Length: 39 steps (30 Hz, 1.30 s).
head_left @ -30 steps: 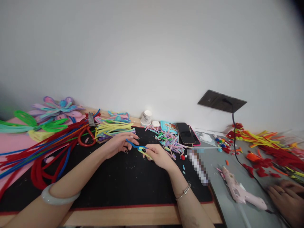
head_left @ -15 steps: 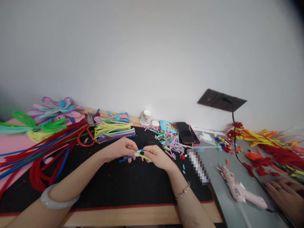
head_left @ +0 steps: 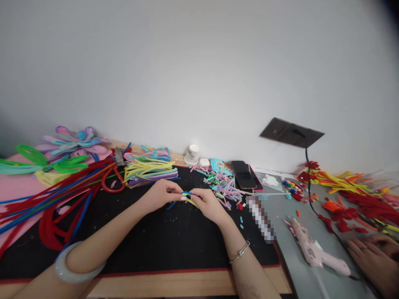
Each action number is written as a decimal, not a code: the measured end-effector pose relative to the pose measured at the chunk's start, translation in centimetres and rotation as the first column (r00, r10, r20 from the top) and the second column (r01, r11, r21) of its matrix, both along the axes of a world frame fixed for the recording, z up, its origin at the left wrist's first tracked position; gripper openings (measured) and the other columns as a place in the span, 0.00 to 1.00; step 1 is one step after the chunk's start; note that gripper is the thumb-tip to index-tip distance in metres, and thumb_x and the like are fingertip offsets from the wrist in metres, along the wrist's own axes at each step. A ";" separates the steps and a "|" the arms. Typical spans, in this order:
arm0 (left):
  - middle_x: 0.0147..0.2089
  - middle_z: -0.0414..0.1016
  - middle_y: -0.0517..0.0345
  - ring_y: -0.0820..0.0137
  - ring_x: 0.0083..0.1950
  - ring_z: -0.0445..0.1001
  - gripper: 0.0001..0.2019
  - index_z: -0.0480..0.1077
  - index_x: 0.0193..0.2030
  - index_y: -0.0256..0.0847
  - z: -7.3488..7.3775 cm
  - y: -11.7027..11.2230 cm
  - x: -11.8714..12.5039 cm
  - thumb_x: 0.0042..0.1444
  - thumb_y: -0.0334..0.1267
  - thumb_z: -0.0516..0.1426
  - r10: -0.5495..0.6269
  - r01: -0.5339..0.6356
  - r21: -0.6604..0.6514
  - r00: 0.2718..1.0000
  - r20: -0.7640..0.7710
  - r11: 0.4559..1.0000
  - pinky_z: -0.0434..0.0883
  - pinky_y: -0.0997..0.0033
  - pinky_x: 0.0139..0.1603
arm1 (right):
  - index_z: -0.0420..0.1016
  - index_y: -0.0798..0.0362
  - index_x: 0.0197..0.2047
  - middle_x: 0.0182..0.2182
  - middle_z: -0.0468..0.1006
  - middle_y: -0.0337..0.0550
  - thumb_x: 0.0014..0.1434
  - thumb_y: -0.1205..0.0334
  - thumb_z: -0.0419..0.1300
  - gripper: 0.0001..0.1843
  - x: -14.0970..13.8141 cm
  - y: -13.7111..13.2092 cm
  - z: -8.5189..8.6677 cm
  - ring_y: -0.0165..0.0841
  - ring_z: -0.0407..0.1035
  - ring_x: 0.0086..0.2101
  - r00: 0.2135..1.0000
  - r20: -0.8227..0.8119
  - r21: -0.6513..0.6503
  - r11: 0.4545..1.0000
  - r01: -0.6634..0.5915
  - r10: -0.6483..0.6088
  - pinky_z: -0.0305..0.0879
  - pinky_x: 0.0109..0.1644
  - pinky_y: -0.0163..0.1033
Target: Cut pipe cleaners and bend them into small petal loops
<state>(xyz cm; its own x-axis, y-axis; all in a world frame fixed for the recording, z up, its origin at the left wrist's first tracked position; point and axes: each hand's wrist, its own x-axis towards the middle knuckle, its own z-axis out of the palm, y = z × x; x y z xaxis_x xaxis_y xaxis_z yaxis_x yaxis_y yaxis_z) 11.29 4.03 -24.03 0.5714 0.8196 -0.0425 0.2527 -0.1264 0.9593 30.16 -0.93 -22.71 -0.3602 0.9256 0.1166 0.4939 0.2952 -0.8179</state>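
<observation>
Between my hands, above the black mat (head_left: 162, 245), are a blue pipe cleaner (head_left: 187, 193) and a pale yellow one (head_left: 191, 202), pressed together. My left hand (head_left: 162, 194) pinches their left part, and a blue end sticks out below its fingers. My right hand (head_left: 205, 204) is closed on the right part, thumb and fingertips together. Fingers hide how the two pieces are joined. Beyond my left hand lies a bundle of yellow and purple pipe cleaners (head_left: 149, 171). Short cut pastel pieces (head_left: 222, 182) are heaped beyond my right hand.
Red-handled scissors (head_left: 112, 185) lie among long red and blue pipe cleaners at left. A paper cup (head_left: 192, 153) and phone (head_left: 243, 174) stand toward the wall. At right are a pink glue gun (head_left: 314, 249), its black cord (head_left: 308, 178) and another person's hand (head_left: 370, 257).
My fingertips have shifted along the blue and yellow pieces, and my left hand has turned slightly. The dark spot seen between my fingers no longer shows.
</observation>
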 end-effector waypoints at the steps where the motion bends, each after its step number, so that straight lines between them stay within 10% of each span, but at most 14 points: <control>1: 0.22 0.73 0.59 0.75 0.24 0.67 0.13 0.76 0.28 0.35 0.0 0.0 0.0 0.43 0.45 0.62 0.012 -0.012 0.019 1.000 -0.001 1.000 0.61 0.78 0.24 | 0.71 0.56 0.30 0.23 0.65 0.35 0.59 0.66 0.49 0.11 0.0 0.0 0.0 0.26 0.57 0.26 1.000 0.013 0.009 1.000 -0.001 0.001 0.51 0.29 0.31; 13: 0.28 0.79 0.53 0.67 0.32 0.78 0.10 0.71 0.30 0.35 0.9 -1.0 0.8 0.46 0.41 0.61 0.058 -0.048 -0.210 0.998 0.040 0.977 0.72 0.76 0.30 | 0.71 0.56 0.29 0.22 0.64 0.35 0.59 0.67 0.49 0.12 -0.1 0.0 -0.1 0.26 0.56 0.25 0.998 0.057 0.039 0.999 0.019 -0.021 0.50 0.28 0.30; 39: 0.21 0.74 0.59 0.70 0.25 0.77 0.10 0.65 0.29 0.36 0.1 -1.1 1.0 0.50 0.42 0.58 0.052 -0.025 -0.215 0.991 0.122 0.976 0.70 0.77 0.26 | 0.69 0.56 0.27 0.16 0.69 0.34 0.52 0.64 0.57 0.05 -0.2 0.5 -0.7 0.24 0.59 0.15 0.917 -0.298 -0.161 0.961 0.227 -0.266 0.54 0.19 0.29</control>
<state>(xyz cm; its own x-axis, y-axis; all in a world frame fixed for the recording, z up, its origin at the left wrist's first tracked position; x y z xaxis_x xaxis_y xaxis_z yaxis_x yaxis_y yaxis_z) 12.34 2.97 -23.89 0.5517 0.8209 -0.1477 0.1287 0.0911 0.9875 29.92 -0.42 -23.38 -0.0819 0.9943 0.0679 0.2504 0.0865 -0.9643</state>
